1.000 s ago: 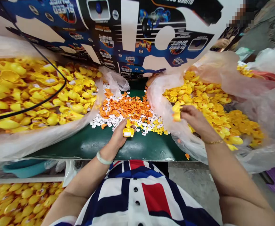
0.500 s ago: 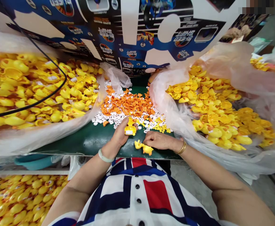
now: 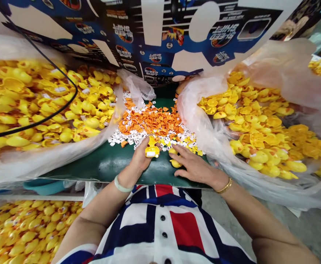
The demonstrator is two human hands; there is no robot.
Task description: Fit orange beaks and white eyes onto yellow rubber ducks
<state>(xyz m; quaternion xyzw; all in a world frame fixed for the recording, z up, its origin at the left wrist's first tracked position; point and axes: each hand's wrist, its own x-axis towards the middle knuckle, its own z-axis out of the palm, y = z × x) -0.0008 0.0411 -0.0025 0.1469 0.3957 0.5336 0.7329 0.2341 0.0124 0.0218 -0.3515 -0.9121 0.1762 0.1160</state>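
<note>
Left hand [image 3: 140,158] clamped on toy shell [image 3: 152,150]
Right of the shell, a yellow piece [image 3: 175,164] lies partly under the spread right hand [image 3: 195,165].

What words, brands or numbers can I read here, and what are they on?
"SPEED SHIFT": upside down, repeated on the printed cardboard behind the heap of orange pieces.
Smaller lines on that cardboard: too small or blurred to read.
White patch on the yellow piece in the left hand: no readable text.

Grey floor [image 3: 221,212] below green tabletop [image 3: 108,165]
</note>
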